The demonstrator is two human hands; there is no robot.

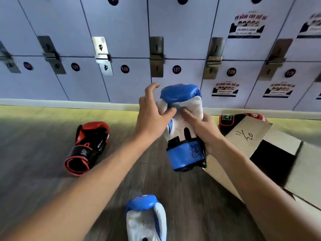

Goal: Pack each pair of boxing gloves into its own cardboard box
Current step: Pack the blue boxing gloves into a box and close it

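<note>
The open cardboard box [271, 164] lies at the person's right, ready for loading. Above its near flap, the right hand [204, 129] clasps a blue-and-white glove [184, 126]; the left hand [152, 115], fingers spread, steadies its palm side. Its mate [145, 218] waits on the floor.
</note>
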